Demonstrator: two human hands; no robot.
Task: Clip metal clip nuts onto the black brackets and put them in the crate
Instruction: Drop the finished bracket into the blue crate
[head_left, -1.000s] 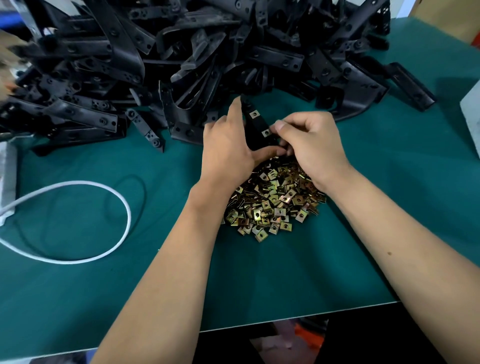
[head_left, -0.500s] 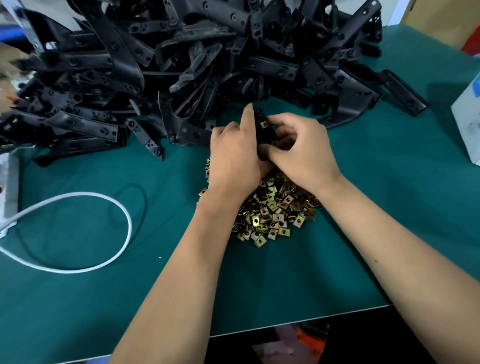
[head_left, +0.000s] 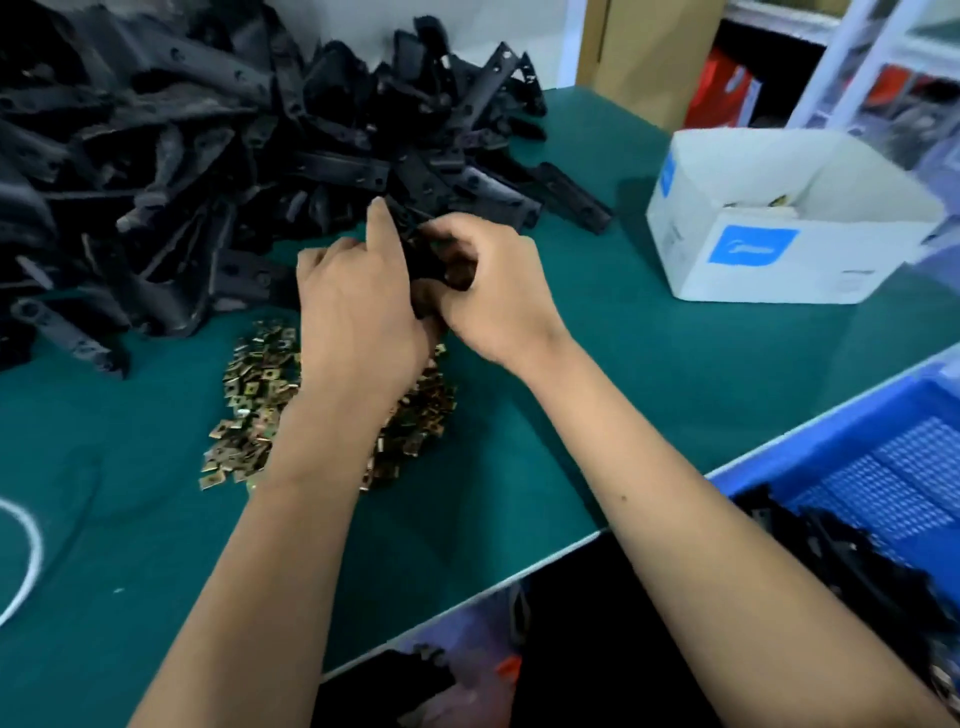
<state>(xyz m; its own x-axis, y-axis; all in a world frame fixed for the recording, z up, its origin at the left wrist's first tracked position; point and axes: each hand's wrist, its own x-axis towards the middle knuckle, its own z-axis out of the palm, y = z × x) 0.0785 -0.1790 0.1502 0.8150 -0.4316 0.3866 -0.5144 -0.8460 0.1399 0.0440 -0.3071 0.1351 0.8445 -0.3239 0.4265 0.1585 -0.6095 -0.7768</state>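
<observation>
While left hand grips bracket, right hand fingers pinch it.

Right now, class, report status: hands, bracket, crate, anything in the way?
Left hand and right hand both grip one black bracket above the clip nuts. Blue crate at right, brackets already inside. Path unobstructed.

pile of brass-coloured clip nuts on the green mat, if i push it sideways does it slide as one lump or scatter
The pile of small brass-coloured metal clip nuts would probably scatter: the pieces lie loose, with strays already spread at its edge. Each looks thin and flat, so likely light and unlikely to roll. The green mat looks matte, so they may drag rather than glide.
</observation>
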